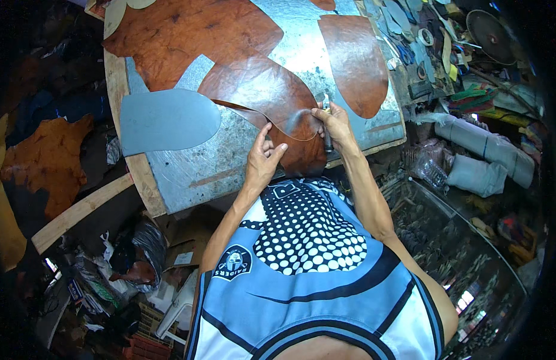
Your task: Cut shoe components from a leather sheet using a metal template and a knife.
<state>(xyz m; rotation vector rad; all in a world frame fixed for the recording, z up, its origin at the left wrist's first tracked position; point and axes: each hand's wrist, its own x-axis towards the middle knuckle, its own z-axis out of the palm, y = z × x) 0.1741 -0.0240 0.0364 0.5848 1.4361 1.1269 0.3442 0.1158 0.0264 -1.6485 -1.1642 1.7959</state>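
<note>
A large glossy brown leather piece (254, 84) lies on the metal-topped table (176, 174) in front of me, its curved near edge lifted a little. More brown leather (308, 157) shows below that edge, hanging toward my shirt. My left hand (265, 153) is beside the lifted edge, thumb and fingers apart, one fingertip at or close to the leather. Closed around a slim dark-handled tool (328, 143), my right hand (334, 123) rests at the leather's right side. The tool's pale tip sticks up past the fingers; its exact kind is unclear.
A grey rounded template-like sheet (170, 120) overhangs the table's left side. Another rounded brown leather piece (356, 66) lies at the right. Tape rolls (426, 37) and scraps crowd the far right. White wrapped rolls (488, 147) and an orange-brown hide (47, 159) flank the table.
</note>
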